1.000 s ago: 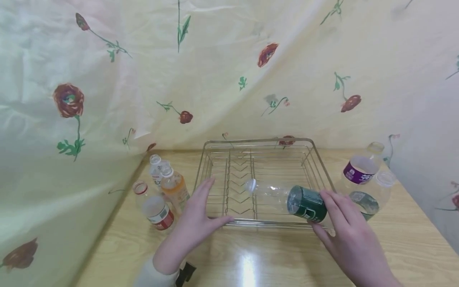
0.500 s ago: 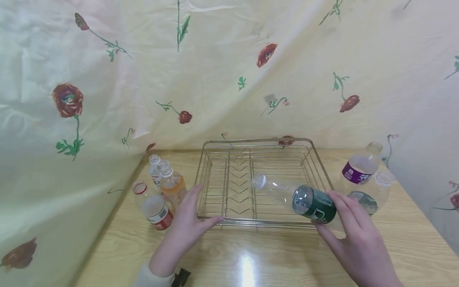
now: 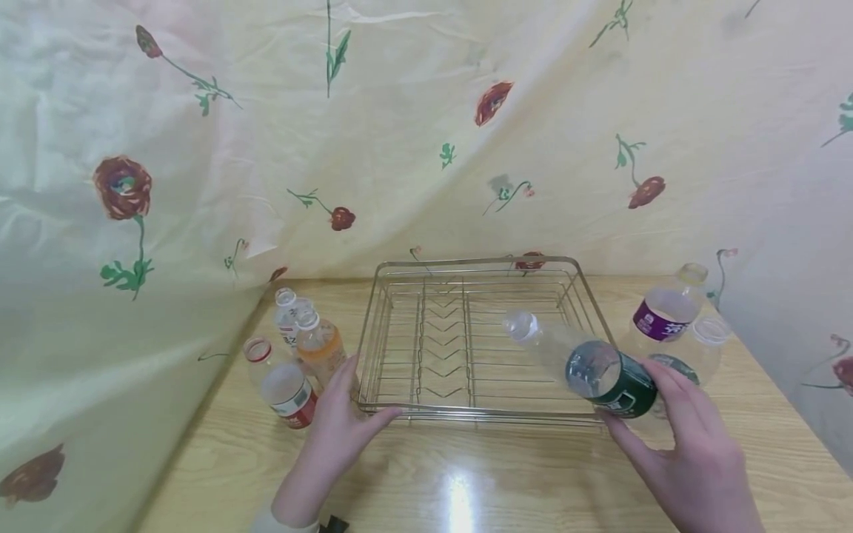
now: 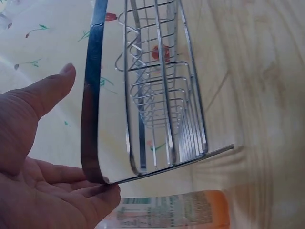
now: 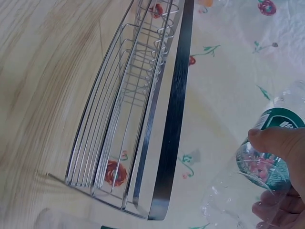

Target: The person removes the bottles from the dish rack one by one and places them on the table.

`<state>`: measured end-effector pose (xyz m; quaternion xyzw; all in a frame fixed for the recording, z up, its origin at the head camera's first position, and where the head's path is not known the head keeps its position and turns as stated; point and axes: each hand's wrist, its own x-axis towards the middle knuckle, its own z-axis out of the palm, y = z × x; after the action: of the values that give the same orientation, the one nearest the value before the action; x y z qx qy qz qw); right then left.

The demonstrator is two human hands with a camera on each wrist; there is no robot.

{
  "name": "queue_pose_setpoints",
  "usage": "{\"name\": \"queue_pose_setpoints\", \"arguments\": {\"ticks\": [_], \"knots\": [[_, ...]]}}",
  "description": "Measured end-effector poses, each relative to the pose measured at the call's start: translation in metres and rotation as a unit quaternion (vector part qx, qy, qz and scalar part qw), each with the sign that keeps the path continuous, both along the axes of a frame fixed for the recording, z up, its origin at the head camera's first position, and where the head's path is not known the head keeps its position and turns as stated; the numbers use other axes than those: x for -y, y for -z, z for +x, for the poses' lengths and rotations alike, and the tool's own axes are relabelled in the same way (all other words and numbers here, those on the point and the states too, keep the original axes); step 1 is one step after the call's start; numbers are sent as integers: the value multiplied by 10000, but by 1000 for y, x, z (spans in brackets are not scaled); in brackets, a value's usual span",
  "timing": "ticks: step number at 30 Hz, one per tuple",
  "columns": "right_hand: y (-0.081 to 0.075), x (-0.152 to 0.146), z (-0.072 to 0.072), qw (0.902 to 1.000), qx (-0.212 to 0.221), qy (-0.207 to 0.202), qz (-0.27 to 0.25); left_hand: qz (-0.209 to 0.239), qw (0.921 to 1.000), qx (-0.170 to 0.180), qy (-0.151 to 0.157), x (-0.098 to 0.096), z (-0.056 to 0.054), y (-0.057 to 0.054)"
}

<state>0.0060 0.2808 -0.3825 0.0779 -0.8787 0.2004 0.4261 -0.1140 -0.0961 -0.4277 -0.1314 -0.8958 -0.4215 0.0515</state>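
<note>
My right hand grips a clear plastic bottle with a dark green label, thumb on the near side and fingers on the far side. The bottle is tilted, its white neck pointing left over the right part of a wire dish rack. In the right wrist view the thumb lies on the green label. My left hand is at the rack's front left corner, thumb and fingers spread. In the left wrist view its fingertips appear to touch the rack's corner.
Left of the rack stand a red-capped-rim bottle with a red label, an orange-tinted bottle and a clear bottle. To the right stand a purple-labelled bottle and another clear bottle. A flowered cloth hangs behind the table.
My right hand has moved right with the bottle, whose neck has shifted from the rack's divider toward its right side. The left hand has slid left along the rack's front to the corner.
</note>
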Motion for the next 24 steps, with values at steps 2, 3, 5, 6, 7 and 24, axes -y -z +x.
{"name": "queue_pose_setpoints", "arguments": {"ticks": [2, 3, 5, 6, 7, 24], "knots": [[0, -2, 2, 9999, -21, 126, -20, 20, 10000, 25, -43, 0, 0, 2], [1, -3, 3, 9998, -115, 154, -36, 25, 10000, 29, -49, 0, 0, 2], [1, -2, 3, 9991, -359, 194, -61, 22, 10000, 58, -64, 1, -1, 3], [2, -2, 3, 9986, -484, 216, -77, 37, 9999, 75, -70, 1, -1, 4], [2, -2, 4, 9983, -530, 246, -72, 57, 9999, 90, -66, 2, -2, 5], [21, -25, 13, 9954, -538, 509, -606, 494, 9971, 563, -127, 7, -4, 15]]}}
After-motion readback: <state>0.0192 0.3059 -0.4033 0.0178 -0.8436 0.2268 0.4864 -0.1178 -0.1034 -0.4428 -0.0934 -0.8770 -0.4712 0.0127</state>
